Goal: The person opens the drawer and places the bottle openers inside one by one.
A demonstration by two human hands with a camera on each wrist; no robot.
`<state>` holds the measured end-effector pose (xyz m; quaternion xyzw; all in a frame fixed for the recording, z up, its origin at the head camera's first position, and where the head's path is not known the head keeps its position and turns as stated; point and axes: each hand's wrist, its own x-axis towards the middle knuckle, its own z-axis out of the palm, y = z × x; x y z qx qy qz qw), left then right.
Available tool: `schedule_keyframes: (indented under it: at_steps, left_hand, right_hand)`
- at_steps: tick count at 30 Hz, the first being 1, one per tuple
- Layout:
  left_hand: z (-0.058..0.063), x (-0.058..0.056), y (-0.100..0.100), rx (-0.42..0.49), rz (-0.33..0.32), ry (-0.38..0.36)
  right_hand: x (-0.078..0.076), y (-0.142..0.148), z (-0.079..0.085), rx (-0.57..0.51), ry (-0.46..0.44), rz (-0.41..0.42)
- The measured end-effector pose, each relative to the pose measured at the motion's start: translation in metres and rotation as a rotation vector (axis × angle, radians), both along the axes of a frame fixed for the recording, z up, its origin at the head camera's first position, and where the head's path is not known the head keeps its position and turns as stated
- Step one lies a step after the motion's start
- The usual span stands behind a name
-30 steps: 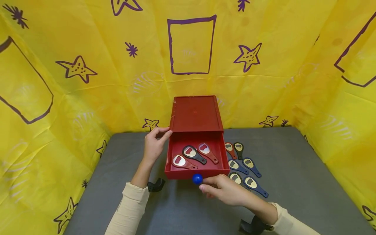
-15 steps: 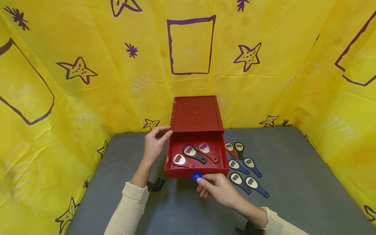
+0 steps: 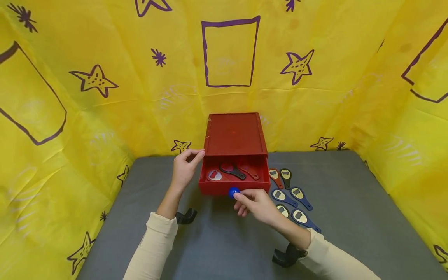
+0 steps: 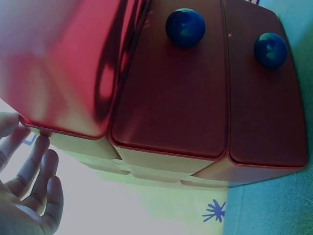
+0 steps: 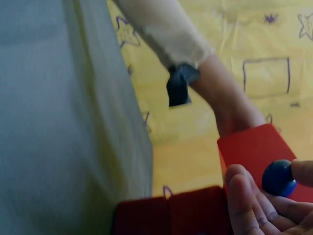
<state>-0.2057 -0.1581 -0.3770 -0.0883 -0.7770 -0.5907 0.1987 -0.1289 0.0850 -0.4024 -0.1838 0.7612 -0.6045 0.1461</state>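
Note:
A red drawer cabinet stands at the back of the table, its top drawer partly pulled out. Inside it lie two red bottle openers and a black bottle opener, partly hidden by the cabinet top. My right hand pinches the drawer's blue knob between thumb and fingers. At the cabinet's upper left front corner, my left hand rests its fingertips on the edge. Two lower drawers, each with a blue knob, are closed in the left wrist view.
Several bottle openers in red, black and blue lie on the grey table right of the cabinet, some close to my right forearm. Yellow cloth walls with drawn stars enclose the table at the back and sides.
The top drawer has slid inward toward the cabinet, with my right hand on its knob moving along. The openers inside have gone partly under the top. My left hand stays at the corner.

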Motion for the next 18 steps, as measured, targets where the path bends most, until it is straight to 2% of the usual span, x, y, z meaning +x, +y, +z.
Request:
schedule_keyframes:
  at_steps: [5,18]
  left_hand:
    - [0.018,0.014,0.006,0.011,-0.013,-0.031]
    - [0.018,0.012,0.008,0.037,-0.02,-0.029]
  right_hand:
    - [-0.016,0.001,0.002,0.004,0.004,-0.062]
    - [-0.055,-0.004,0.003,-0.02,-0.017,-0.132]
